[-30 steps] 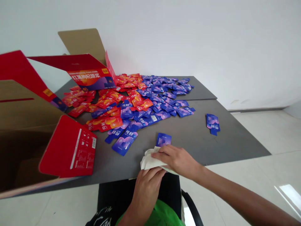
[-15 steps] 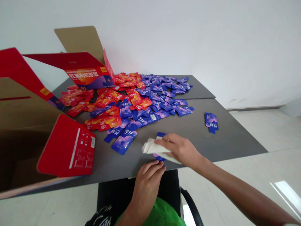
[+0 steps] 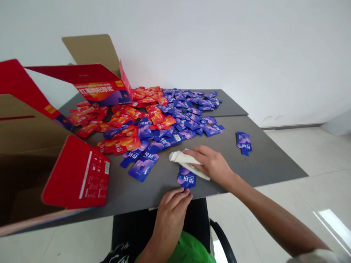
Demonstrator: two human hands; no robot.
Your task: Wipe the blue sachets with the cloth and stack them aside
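My right hand (image 3: 215, 164) is closed on a folded white cloth (image 3: 185, 157), which lies over the upper part of a blue-purple sachet (image 3: 187, 179). The sachet's printed lower part shows below the cloth, with its narrow neck toward the table's front edge. At that neck, my left hand (image 3: 172, 212) holds the sachet down with its fingertips, the fingers close together; the thumb is hidden. To the left of the cloth lie a larger blue sachet (image 3: 143, 166) and several more blue ones. A single blue sachet (image 3: 244, 142) lies apart on the right.
Piles of red-orange sachets (image 3: 128, 144) and blue sachets (image 3: 192, 100) cover the back of the grey table (image 3: 227, 153). An open red carton (image 3: 79, 175) stands at the left front, another red carton (image 3: 102, 91) behind it. A white wall (image 3: 233, 44) rises behind the table.
My right hand has slid the cloth up the sachet, away from my left hand, uncovering more of its lower part. My left hand has stayed at the neck.
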